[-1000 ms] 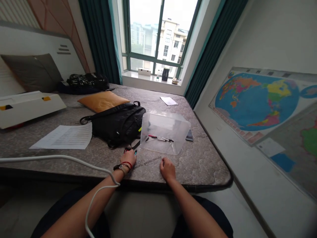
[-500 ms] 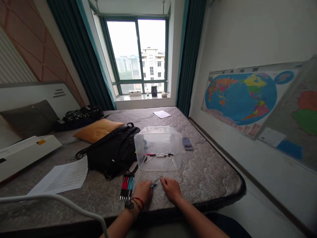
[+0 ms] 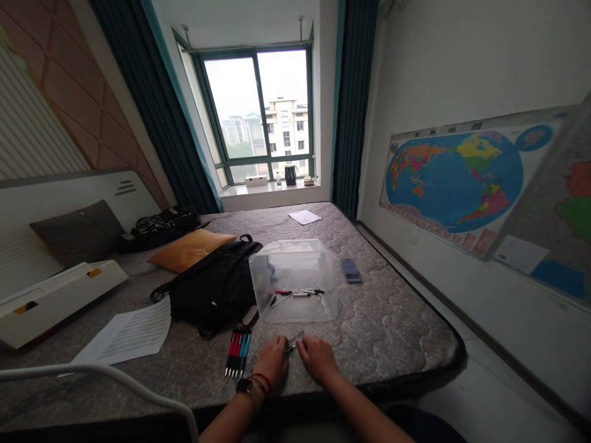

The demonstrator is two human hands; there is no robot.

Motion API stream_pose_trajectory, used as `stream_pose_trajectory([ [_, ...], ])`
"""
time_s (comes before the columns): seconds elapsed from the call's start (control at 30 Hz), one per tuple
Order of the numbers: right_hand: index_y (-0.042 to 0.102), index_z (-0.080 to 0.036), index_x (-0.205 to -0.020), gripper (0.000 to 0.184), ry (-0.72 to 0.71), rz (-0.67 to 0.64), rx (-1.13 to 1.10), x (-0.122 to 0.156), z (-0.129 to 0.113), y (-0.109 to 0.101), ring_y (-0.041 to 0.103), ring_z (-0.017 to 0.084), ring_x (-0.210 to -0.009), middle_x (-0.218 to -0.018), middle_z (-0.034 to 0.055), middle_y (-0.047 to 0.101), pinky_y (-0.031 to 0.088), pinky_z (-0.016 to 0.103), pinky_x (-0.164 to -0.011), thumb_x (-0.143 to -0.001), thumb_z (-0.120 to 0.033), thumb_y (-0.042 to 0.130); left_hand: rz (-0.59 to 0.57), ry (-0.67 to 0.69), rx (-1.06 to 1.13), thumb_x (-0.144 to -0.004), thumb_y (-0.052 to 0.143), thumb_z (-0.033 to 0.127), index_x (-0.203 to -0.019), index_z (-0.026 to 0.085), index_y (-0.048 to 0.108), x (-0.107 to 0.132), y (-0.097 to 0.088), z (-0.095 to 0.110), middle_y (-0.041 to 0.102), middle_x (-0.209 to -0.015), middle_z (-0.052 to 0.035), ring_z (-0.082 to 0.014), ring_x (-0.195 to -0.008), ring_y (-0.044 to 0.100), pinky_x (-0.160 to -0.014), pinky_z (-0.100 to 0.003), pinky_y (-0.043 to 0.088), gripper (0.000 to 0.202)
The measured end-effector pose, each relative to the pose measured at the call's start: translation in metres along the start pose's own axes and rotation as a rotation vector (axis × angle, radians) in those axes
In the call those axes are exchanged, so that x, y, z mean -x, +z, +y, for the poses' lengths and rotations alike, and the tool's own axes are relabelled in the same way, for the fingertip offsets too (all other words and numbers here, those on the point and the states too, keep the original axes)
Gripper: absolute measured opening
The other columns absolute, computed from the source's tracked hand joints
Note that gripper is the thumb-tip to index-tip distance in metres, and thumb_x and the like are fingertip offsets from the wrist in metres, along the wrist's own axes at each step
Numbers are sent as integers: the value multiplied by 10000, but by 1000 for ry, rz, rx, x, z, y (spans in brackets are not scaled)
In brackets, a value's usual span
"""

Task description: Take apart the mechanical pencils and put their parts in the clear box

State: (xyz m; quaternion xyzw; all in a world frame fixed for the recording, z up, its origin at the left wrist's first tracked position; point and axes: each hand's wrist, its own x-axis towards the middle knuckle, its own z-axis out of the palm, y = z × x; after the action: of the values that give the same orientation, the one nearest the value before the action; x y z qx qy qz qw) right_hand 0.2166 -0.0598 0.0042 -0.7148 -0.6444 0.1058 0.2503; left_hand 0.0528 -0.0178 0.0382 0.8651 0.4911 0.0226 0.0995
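Observation:
My left hand (image 3: 271, 358), with a watch and red cord at the wrist, is closed at the near edge of the mattress. My right hand (image 3: 317, 357) pinches close beside it. Between their fingertips is a small, narrow silvery strip with dark marks (image 3: 295, 339); its kind is too small to make out. Left of my left hand lies a row of several click pens (image 3: 238, 352), black, red and blue, tips toward me. Beyond the hands a clear plastic box (image 3: 294, 271) lies on its side, its open mouth facing me, with several loose pens (image 3: 301, 293) inside.
A black backpack (image 3: 215, 286) rests left of the box, near an orange cushion (image 3: 191, 249). Printed sheets (image 3: 124, 335) and a long white carton (image 3: 60, 301) lie further left. A pale curved tube (image 3: 115, 372) crosses the lower left. A blurred dark-blue item (image 3: 351, 271) lies right of the box.
The view has tilted and shifted slightly. Both hands stay together, with the strip now at a steeper slant; the bluish end by my left fingers shows less.

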Motion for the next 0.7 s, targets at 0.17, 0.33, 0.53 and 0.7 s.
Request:
stream_pose_trajectory([
  [0.17, 692, -215, -812, 387, -25, -15, -95, 8, 4, -2, 693, 213, -776, -828, 77, 746, 339, 259, -631, -1001, -394, 407, -27, 57, 29, -828, 481, 108, -1060, 224, 612, 6, -2, 9, 602, -1117, -64, -175, -1043, 583, -905, -269, 427, 291],
  [0.33, 683, -208, -739, 468, -51, -84, -363, 17, 14, -2, 663, 178, -697, -708, 45, 717, 372, 236, -635, -1009, -417, 363, 44, 71, 61, -844, 447, 89, -1104, 234, 588, 18, 1, 23, 604, -1101, -60, -169, -1021, 583, -912, -272, 431, 330],
  [0.53, 628, -177, -702, 558, 80, -249, -802, 13, 30, -1, 534, 132, -462, -534, -14, 559, 376, 221, -496, -968, -570, 335, 82, 127, 84, -985, 364, 266, -1135, 257, 612, 17, 14, 38, 646, -1055, -89, -216, -965, 611, -865, -338, 470, 291],
  [0.7, 629, -179, -698, 559, 97, -317, -897, 9, 42, -7, 466, 127, -394, -454, -38, 470, 333, 224, -442, -947, -599, 358, 70, 191, 112, -982, 412, 298, -1227, 255, 574, 6, 26, 38, 669, -1099, -87, -231, -1008, 626, -905, -368, 492, 296],
])
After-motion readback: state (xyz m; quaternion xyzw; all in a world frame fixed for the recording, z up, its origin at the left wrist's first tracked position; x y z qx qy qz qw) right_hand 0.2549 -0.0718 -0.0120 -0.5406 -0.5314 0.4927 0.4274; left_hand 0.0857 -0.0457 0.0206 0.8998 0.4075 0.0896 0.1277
